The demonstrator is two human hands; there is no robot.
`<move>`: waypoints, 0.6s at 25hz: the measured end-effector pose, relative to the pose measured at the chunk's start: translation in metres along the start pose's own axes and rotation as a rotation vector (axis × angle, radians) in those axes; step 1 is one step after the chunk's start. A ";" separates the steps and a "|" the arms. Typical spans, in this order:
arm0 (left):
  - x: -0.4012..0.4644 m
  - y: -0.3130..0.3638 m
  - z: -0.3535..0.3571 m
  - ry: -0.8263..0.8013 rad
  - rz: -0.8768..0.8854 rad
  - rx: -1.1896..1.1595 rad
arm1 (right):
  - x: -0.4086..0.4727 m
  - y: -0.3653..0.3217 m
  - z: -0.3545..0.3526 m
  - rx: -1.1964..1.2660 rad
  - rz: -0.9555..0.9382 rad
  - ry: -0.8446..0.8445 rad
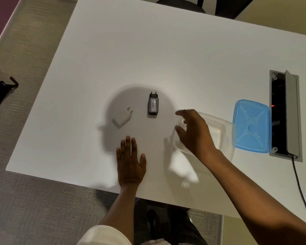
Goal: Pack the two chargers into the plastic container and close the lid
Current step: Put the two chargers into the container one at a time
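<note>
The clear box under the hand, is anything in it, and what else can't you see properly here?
Head view, the only one:
- Clear container: the right hand covers its left half, so what is there stays hidden. The part showing looks empty.
- Black charger: its label is too small to read surely.
- White charger: its underside faces the table.
- Blue lid: its far edge overlaps the dark floor box, whose inside is too dark.

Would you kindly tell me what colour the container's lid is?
The lid is translucent blue, seen clearly in the head view.
</note>
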State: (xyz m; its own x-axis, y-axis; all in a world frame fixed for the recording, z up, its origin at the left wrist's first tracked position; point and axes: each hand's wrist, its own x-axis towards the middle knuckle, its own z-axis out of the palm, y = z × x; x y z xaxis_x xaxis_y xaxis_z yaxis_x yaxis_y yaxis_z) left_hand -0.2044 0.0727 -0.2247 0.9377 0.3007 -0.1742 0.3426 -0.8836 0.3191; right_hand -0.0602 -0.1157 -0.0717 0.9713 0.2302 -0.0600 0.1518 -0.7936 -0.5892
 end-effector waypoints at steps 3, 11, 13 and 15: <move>0.001 -0.001 0.000 -0.003 0.000 0.005 | 0.050 -0.040 0.022 -0.012 -0.018 -0.076; 0.001 -0.002 0.003 0.003 -0.006 0.009 | 0.118 -0.035 0.091 -0.239 0.228 -0.362; 0.001 -0.002 0.003 0.003 -0.009 0.017 | 0.118 -0.033 0.097 -0.227 0.206 -0.337; 0.000 -0.003 0.003 0.001 -0.012 0.024 | 0.117 -0.032 0.100 -0.225 0.184 -0.328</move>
State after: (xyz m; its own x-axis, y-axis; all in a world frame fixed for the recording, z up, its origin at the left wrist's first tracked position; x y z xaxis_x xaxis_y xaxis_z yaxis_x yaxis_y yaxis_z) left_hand -0.2053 0.0746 -0.2281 0.9337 0.3115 -0.1767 0.3521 -0.8883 0.2948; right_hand 0.0307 -0.0069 -0.1403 0.8817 0.2111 -0.4219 0.0525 -0.9327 -0.3569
